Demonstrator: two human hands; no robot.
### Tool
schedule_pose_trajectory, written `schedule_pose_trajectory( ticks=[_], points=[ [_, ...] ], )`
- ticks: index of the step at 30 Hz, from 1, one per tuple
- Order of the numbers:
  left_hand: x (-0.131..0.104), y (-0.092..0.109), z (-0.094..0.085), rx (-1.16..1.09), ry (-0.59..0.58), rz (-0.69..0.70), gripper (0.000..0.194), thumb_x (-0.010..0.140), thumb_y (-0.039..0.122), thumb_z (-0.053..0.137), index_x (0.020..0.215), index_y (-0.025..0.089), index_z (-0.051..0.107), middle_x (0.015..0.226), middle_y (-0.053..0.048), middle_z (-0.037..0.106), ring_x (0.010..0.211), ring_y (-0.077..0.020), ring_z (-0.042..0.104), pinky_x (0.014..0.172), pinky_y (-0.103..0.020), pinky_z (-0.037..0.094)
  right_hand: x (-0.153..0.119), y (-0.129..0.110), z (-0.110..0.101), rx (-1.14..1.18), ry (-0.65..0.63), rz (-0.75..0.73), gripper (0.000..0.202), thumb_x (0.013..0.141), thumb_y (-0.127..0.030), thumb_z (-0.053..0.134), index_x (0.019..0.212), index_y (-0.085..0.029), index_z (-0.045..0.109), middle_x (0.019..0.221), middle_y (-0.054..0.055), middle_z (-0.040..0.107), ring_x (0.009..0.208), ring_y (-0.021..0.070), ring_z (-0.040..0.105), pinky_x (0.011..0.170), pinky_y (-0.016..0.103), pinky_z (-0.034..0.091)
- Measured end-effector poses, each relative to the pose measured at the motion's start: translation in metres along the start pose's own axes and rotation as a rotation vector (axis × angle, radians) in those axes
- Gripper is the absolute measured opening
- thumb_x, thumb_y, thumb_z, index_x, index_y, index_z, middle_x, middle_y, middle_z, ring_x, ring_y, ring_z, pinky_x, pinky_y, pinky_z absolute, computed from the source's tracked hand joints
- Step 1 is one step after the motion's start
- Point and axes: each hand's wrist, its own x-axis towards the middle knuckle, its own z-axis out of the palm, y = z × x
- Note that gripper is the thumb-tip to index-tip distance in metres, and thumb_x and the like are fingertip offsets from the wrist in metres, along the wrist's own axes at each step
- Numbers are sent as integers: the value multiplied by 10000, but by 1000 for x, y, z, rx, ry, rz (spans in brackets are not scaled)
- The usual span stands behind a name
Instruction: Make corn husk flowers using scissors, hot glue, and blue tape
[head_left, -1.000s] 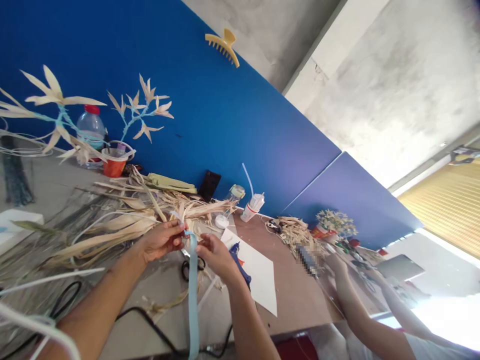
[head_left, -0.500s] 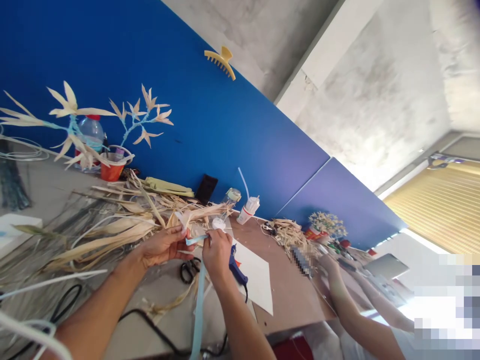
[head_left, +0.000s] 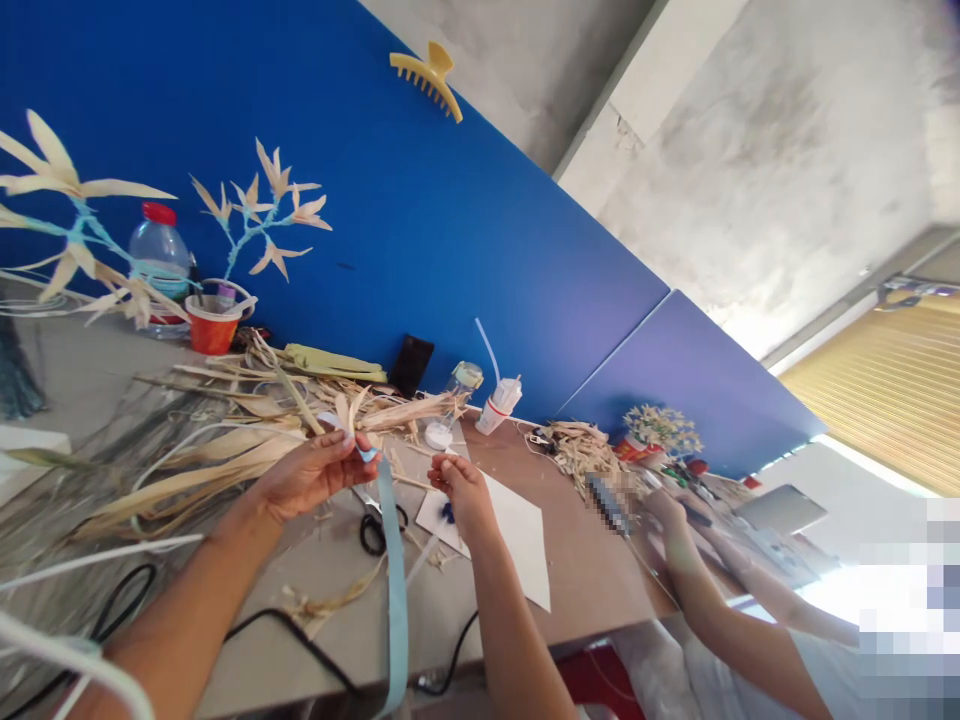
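My left hand [head_left: 319, 470] pinches a small pale husk flower [head_left: 349, 408] and the upper end of a light blue ribbon [head_left: 394, 590], which hangs down past the table's front edge. To its right, my right hand [head_left: 457, 480] is off the ribbon, its thumb and fingers pressed together; whether something small is between them cannot be made out. Black-handled scissors [head_left: 373, 533] lie just below my left hand. Behind my right wrist, a dark blue tool [head_left: 448, 513] on white paper [head_left: 525, 540] is mostly hidden.
Dried husks [head_left: 217, 460] cover the table's left side. Behind stand a red cup [head_left: 212, 330] with husk flowers, a bottle [head_left: 159, 262], a glass jar [head_left: 466, 378] and a white cup [head_left: 498, 405]. Another person's arms [head_left: 697, 580] are at the right. Black cables cross the front.
My right hand has let go of the ribbon and moved right. The ribbon now hangs from my left hand. The blue tool is now largely hidden behind my right arm. The view has shifted slightly.
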Motion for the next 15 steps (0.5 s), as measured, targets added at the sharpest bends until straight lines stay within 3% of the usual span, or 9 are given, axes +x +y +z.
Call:
schedule_pose_trajectory(
  ticks=[3, 5, 8, 11, 15],
  points=[
    [-2, 4, -1, -33, -22, -8, 143, 766, 271, 712, 807, 134, 708, 677, -71, 683, 693, -177, 663, 793, -389, 565, 5, 3, 11, -279, -46, 50, 223, 772, -185, 481, 891, -152, 667, 761, 38, 667, 666, 153, 616, 687, 290, 475],
    [-4, 6, -1, -42, -32, -29, 146, 773, 287, 705, 792, 142, 700, 654, -58, 668, 658, -163, 647, 770, -403, 572, 0, 2, 24, -515, -128, -1, 270, 772, -146, 461, 935, -154, 677, 831, 59, 700, 724, 164, 641, 715, 287, 477],
    [-5, 6, 1, -14, -52, -63, 139, 797, 279, 677, 787, 142, 691, 661, -63, 670, 662, -174, 648, 785, -448, 563, -16, -7, 42, -915, -240, -109, 252, 780, -200, 517, 965, -168, 685, 954, 101, 722, 887, 217, 665, 779, 310, 476],
    [-5, 3, 4, 39, -74, -102, 131, 825, 259, 641, 797, 139, 684, 668, -66, 669, 669, -181, 654, 827, -470, 539, -29, -19, 54, -1262, -329, -152, 261, 779, -295, 554, 960, -150, 675, 969, 144, 719, 908, 278, 672, 754, 351, 487],
    [-5, 1, 11, 109, -45, -124, 121, 804, 251, 666, 782, 134, 685, 692, -40, 651, 626, -157, 638, 818, -440, 536, -33, -27, 62, -1425, -408, -210, 322, 779, -319, 550, 1029, -132, 630, 962, 151, 716, 856, 281, 689, 686, 338, 495]
  ],
)
